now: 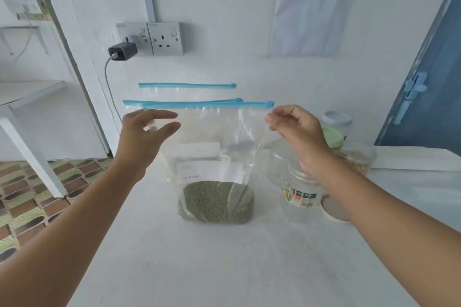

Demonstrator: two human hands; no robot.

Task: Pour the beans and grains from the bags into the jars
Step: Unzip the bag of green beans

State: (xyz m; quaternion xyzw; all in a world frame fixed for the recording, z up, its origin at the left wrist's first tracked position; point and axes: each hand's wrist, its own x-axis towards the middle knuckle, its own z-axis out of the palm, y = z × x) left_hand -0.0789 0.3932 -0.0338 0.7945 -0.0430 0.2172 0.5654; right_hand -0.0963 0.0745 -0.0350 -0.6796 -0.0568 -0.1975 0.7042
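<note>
Front bag (214, 157), clear w/ blue zip strip (197, 104) along its top, stands upright on the white table (224, 269), w/ green beans (216, 203) filling its bottom and a white label (209, 173) just above them. Left hand (142, 137) is raised at the bag's upper left corner, forearm reaching in from lower left; thumb & fingers spread apart in a loose C, fingertips just under the zip strip, and whether they touch the plastic can't be told. Right hand (296, 132) is up at the bag's upper right edge, forearm coming from lower right; fingers curled in w/ tips bunched at the plastic just below the slider (269, 103), looks like a pinch on the bag edge. Behind the front bag 2 more bags show by their blue zip tops, second bag (225, 100) close behind, third bag (187, 85) further back. Right of the front bag: clear jar (296, 197) w/ a sticker, partly behind the right wrist; a lid (333, 209) lying flat just beside it; more jars (354, 154) behind, one w/ grains, one green-lidded. Above the bags on the wall, a socket (166, 38) w/ charger (122, 51) plugged in
</note>
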